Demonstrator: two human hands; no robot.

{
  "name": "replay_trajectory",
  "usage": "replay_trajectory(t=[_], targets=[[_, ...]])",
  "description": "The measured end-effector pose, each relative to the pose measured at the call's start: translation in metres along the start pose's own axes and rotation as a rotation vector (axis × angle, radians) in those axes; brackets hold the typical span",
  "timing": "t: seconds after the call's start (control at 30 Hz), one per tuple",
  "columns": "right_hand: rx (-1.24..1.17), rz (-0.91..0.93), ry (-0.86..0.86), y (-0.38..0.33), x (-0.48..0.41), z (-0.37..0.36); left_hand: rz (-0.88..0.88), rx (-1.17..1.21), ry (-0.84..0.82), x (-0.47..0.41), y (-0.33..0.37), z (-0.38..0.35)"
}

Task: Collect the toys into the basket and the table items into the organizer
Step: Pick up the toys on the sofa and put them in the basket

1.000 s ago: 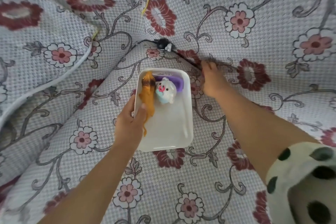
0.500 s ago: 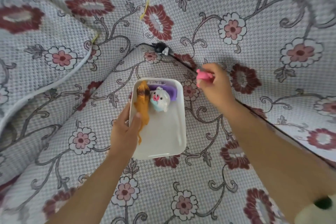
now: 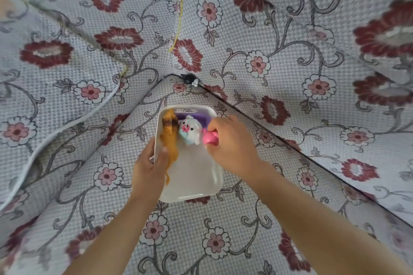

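Note:
A white plastic basket (image 3: 192, 187) sits on a floral sofa seat. Inside it lie an orange-brown toy animal (image 3: 169, 138), a white and blue plush animal (image 3: 190, 132) and a purple item (image 3: 204, 118) at the far end. My left hand (image 3: 149, 167) grips the basket's left rim, thumb inside. My right hand (image 3: 232, 145) is over the basket's right side, closed on a small pink toy (image 3: 210, 137) that hangs just beside the plush.
The floral sofa backrest (image 3: 290, 29) rises behind and to the right. A black and white small object (image 3: 190, 78) sits in the corner crease of the cushions. A floral cushion (image 3: 55, 69) lies at the left, edged with white piping.
My right hand lifted the pink toy from the crease at the right and carried it left, over the basket. My left hand kept its hold on the rim.

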State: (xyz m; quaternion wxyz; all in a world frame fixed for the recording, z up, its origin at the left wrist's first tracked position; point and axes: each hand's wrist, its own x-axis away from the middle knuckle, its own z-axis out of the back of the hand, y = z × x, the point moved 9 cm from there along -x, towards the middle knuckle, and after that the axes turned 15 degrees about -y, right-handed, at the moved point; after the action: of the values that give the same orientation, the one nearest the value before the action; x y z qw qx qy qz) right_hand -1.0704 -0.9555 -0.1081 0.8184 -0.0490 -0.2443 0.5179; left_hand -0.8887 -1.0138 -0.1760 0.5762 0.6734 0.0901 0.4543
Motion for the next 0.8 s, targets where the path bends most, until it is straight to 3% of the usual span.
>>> replay_trajectory(t=[0.43, 0.7, 0.8], targets=[[-0.126, -0.108, -0.009, -0.013, -0.002, 0.008, -0.001, -0.025, -0.053, -0.001, 0.003, 0.014], [0.272, -0.177, -0.112, -0.039, -0.022, -0.022, 0.009, -0.018, -0.134, -0.020, -0.005, 0.044], [0.279, -0.126, -0.141, -0.050, -0.030, -0.029, -0.007, -0.039, -0.170, -0.030, -0.002, 0.059]])
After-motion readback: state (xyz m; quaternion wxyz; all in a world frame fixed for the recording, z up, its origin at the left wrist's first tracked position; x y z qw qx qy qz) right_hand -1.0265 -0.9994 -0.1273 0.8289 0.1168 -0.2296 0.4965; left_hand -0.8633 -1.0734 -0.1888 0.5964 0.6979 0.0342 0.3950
